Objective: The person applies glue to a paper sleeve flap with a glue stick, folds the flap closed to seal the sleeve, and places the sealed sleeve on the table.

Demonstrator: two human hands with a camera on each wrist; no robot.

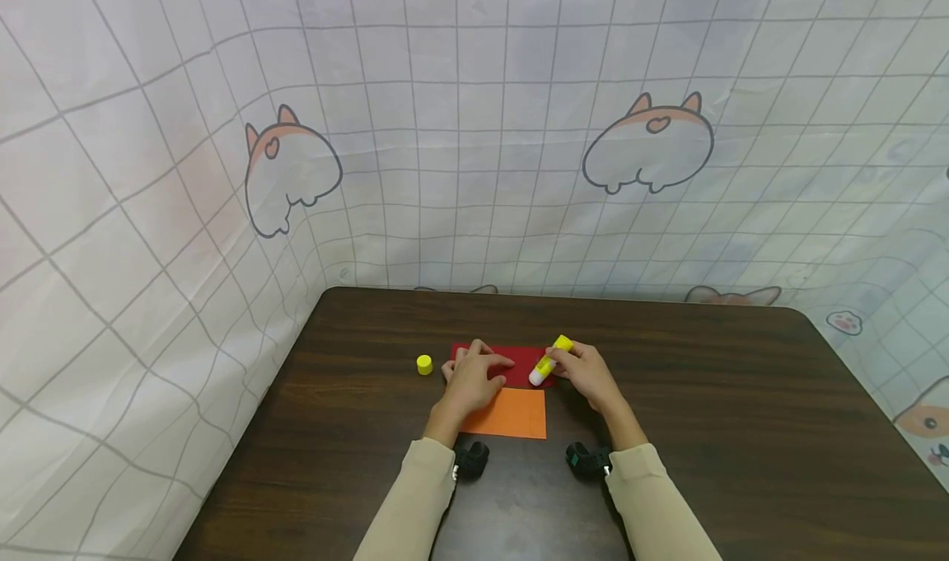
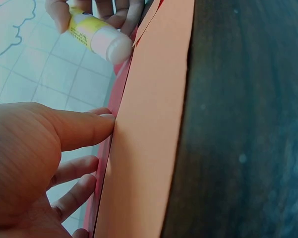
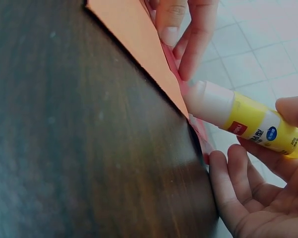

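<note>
Between thumb and fingers, my right hand point(image 1: 588, 373) grips a yellow and white glue stick point(image 1: 547, 365), tilted with its white end down at the red paper point(image 1: 522, 363). In the right wrist view the glue stick's tip point(image 3: 194, 99) meets the paper's edge. My left hand point(image 1: 473, 380) rests with spread fingers on the red paper, its thumb by the seam with the orange paper point(image 1: 519, 417). The orange paper lies on the near side of the red one. A yellow cap point(image 1: 424, 365) stands left of the left hand.
Everything lies on a dark wooden table point(image 1: 741, 413). A white grid-patterned cloth point(image 1: 474, 133) with cartoon animals hangs behind and to the sides. Black wrist cameras point(image 1: 587, 462) sit on both wrists, low over the table.
</note>
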